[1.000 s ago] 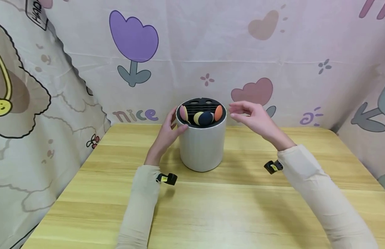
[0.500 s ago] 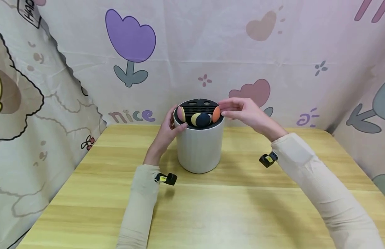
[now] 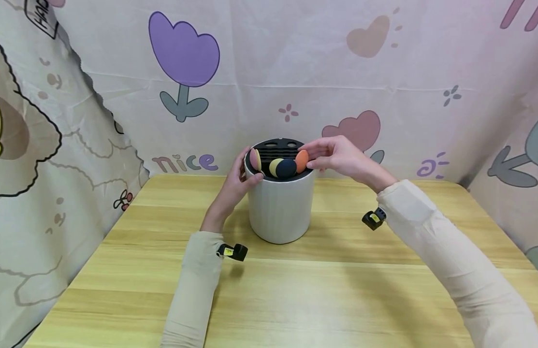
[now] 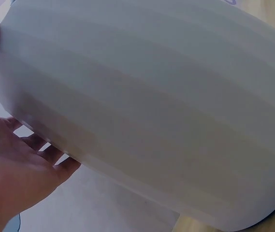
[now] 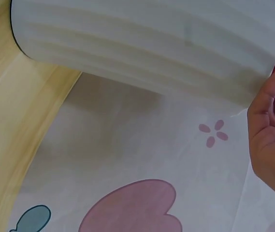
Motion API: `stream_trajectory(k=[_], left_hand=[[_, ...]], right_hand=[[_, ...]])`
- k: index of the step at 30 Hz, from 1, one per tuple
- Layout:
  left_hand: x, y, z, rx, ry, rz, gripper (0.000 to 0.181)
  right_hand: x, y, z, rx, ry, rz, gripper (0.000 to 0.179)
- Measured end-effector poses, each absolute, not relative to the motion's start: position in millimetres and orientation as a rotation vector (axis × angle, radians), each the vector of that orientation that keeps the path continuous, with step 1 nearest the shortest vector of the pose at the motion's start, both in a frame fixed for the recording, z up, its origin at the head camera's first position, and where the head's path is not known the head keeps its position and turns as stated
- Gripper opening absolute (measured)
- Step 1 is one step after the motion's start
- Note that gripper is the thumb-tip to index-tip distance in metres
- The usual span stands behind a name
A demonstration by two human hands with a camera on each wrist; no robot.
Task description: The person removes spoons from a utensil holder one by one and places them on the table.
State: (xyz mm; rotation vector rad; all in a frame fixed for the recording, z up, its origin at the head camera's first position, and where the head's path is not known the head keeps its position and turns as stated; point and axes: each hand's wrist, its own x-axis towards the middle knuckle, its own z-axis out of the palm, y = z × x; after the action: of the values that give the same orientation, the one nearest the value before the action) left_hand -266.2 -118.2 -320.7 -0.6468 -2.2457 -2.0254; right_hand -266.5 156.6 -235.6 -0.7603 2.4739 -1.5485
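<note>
A white cylindrical holder (image 3: 281, 208) with a black slotted top (image 3: 275, 153) stands upright on the table. In its top sit several rounded, smooth pieces: a pink and yellow one (image 3: 254, 159) at the left, a navy and yellow one (image 3: 286, 168) at the front, and an orange one (image 3: 301, 161) at the right. My left hand (image 3: 233, 189) grips the holder's left side, thumb at the rim; the left wrist view shows its fingers (image 4: 55, 154) curved around the ribbed wall. My right hand (image 3: 340, 159) pinches the orange piece between thumb and fingers, right at the rim.
The wooden table (image 3: 295, 299) reaches back to a patterned cloth (image 3: 260, 58) hanging behind the holder. Another cloth (image 3: 90, 159) hangs along the left side. Two round openings (image 3: 290, 144) show at the back of the black top.
My right hand has moved left from beside the holder to the orange piece and now pinches it. The orange piece has tilted and shifted slightly toward the navy one. My left hand stays on the holder.
</note>
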Motion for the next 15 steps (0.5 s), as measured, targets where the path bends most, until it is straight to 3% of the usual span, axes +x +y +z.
stream_trajectory(k=[15], left_hand=[[-268.5, -116.1, -322.2, -0.635, -2.271, -2.006, 0.126]], right_hand=[[-278.5, 165.1, -237.7, -0.791, 2.307, -1.61, 0.024]])
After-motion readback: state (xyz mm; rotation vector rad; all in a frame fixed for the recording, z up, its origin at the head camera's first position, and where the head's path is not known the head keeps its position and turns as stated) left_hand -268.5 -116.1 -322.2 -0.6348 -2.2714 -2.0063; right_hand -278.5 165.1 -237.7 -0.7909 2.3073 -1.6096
